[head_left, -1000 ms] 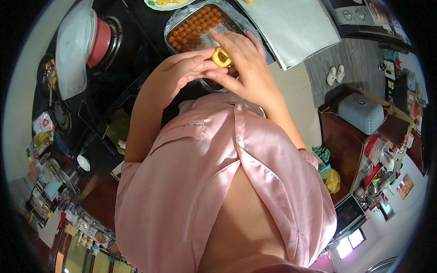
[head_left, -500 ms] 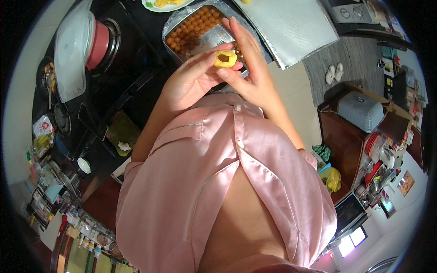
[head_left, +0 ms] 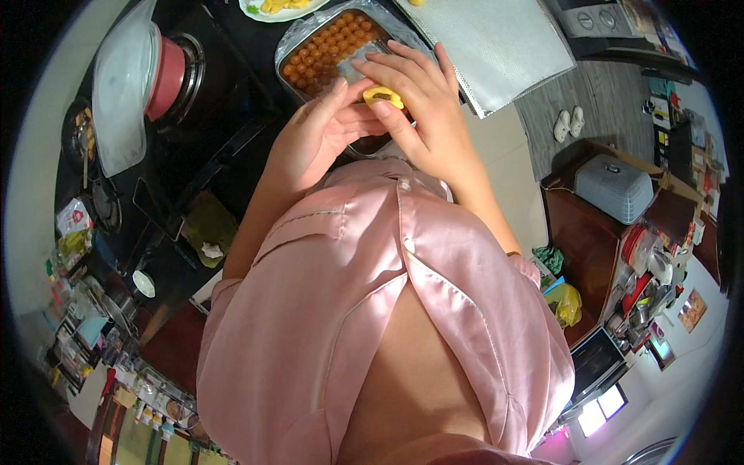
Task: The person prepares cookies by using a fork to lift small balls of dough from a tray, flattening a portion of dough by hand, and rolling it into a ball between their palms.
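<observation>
A small piece of yellow dough (head_left: 378, 93), cupped around a brown filling, is held over the near edge of a metal tray (head_left: 283, 91). My right hand (head_left: 434, 108) grips the dough, its thumb on the near side and its fingers arched over the top. My left hand (head_left: 310, 139) is open, palm up, with its thumb lifted away and its fingers reaching under and beside the dough. Beyond both hands, the tray contains rows of glossy orange-brown balls (head_left: 329, 46). Part of the tray is hidden behind my hands.
A white plate with yellow pieces (head_left: 283, 6) stands beyond the tray. A whitish textured mat (head_left: 496, 54) lies to the right. On the left, a pink pot (head_left: 167, 77) sits by a burner, with a translucent lid-like cover (head_left: 120, 101) next to it.
My left thumb has come off the dough and my left hand has opened. The right hand has turned, bringing its fingers over the dough, which now shows less filling.
</observation>
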Demonstrator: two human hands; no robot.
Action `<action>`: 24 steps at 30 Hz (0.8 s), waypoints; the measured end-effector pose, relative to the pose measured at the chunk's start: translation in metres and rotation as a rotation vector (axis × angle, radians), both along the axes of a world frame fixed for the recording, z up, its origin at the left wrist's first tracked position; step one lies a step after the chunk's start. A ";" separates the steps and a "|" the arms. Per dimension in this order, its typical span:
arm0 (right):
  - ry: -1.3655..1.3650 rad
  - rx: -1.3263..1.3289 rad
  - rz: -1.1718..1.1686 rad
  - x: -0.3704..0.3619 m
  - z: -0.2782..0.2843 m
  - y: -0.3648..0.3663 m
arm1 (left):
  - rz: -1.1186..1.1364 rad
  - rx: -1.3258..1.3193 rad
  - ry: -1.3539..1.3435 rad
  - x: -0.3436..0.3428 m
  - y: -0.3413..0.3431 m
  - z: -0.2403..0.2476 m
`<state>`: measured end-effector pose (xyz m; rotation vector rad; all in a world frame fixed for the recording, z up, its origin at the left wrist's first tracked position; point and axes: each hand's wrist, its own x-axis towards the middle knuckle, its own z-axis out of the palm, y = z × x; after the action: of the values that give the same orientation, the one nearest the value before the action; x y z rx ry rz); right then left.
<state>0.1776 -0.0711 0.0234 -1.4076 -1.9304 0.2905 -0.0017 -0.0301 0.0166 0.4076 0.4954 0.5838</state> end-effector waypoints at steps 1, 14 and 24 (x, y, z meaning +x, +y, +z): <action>0.000 0.001 -0.001 0.002 0.001 0.000 | -0.027 0.017 0.008 -0.001 0.002 -0.001; 0.119 0.012 0.019 -0.006 0.012 -0.002 | -0.103 -0.030 -0.243 0.002 0.001 -0.020; 0.114 -0.166 0.154 0.001 0.007 0.003 | -0.078 -0.096 -0.127 -0.001 0.005 -0.018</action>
<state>0.1787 -0.0685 0.0307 -1.3175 -1.9596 0.6024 -0.0026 -0.0249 -0.0011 0.2956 0.3827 0.5052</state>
